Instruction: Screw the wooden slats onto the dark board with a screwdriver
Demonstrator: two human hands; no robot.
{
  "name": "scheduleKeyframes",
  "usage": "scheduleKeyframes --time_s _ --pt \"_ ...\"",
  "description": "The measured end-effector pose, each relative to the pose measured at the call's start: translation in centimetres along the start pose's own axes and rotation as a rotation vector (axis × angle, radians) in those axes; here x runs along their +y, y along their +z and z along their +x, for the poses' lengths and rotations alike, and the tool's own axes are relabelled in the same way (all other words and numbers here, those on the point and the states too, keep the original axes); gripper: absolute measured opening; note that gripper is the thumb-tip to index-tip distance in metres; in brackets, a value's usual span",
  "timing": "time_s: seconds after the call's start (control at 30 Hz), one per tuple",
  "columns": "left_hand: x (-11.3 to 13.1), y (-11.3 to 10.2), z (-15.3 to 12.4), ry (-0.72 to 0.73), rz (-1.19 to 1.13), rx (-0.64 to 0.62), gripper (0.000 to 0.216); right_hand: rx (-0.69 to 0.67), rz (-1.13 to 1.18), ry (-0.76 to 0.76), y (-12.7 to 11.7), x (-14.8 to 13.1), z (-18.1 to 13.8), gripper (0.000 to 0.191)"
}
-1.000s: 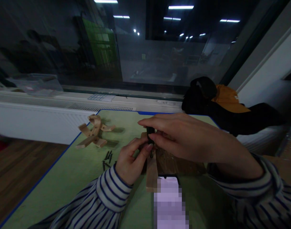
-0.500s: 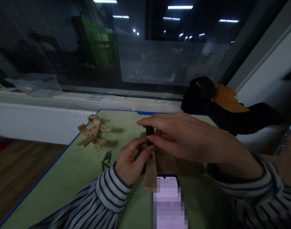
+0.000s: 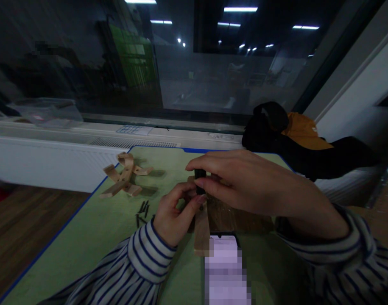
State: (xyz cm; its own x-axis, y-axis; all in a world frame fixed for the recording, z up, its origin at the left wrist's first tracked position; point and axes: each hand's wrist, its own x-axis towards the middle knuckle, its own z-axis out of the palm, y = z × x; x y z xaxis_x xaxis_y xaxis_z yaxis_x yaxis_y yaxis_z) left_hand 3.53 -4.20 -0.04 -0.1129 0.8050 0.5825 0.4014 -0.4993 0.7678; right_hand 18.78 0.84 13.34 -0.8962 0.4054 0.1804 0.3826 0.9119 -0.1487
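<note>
My right hand (image 3: 244,184) reaches over from the right and grips a short black screwdriver (image 3: 199,174) that stands upright, thumb and fingers round its handle. Low on the same screwdriver, my left hand (image 3: 174,212) is closed, its thumb and fingertips pinched at the tool's bottom end. Beneath them a light wooden strip (image 3: 202,235) with a hole or screw near the left thumb points toward me. The screwdriver's tip is hidden by the left fingers. Several dark screws (image 3: 144,207) lie left of my left hand.
A joined wooden assembly (image 3: 125,176) with curved arms rests at the table's (image 3: 95,250) far left. A phone (image 3: 227,271) with a lit screen lies in front of me, below a brown block (image 3: 235,218). Black and orange cloth (image 3: 302,131) lies on the sill; a clear plastic box (image 3: 49,112) is left.
My right index fingertip has shifted slightly to the right over the top of the screwdriver. My left hand and the wooden strip stay practically where they were.
</note>
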Motion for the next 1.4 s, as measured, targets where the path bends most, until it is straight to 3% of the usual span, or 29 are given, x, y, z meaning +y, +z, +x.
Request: scheduleKeyframes --time_s 0.23,0.53,0.83,1.2,1.4 --pt "0.24 -0.15 -0.11 -0.017 -0.002 -0.042 0.012 0.019 0.033 -0.067 0.30 0.16 -0.03 0.029" --pt "0.03 -0.02 -0.03 0.028 -0.024 0.004 0.020 -0.060 0.064 -0.005 -0.09 0.07 0.07 0.018" --pt "0.24 -0.16 -0.02 0.009 0.013 -0.046 0.016 0.034 0.043 -0.064 0.02 0.18 -0.11 0.033" --pt "0.43 -0.10 0.09 0.061 0.018 0.023 0.022 -0.014 0.035 -0.030 0.01 0.06 0.13 0.027" --pt "0.17 -0.20 0.08 0.054 0.063 -0.021 0.017 0.019 -0.008 -0.049 0.07 0.12 -0.11 0.031"
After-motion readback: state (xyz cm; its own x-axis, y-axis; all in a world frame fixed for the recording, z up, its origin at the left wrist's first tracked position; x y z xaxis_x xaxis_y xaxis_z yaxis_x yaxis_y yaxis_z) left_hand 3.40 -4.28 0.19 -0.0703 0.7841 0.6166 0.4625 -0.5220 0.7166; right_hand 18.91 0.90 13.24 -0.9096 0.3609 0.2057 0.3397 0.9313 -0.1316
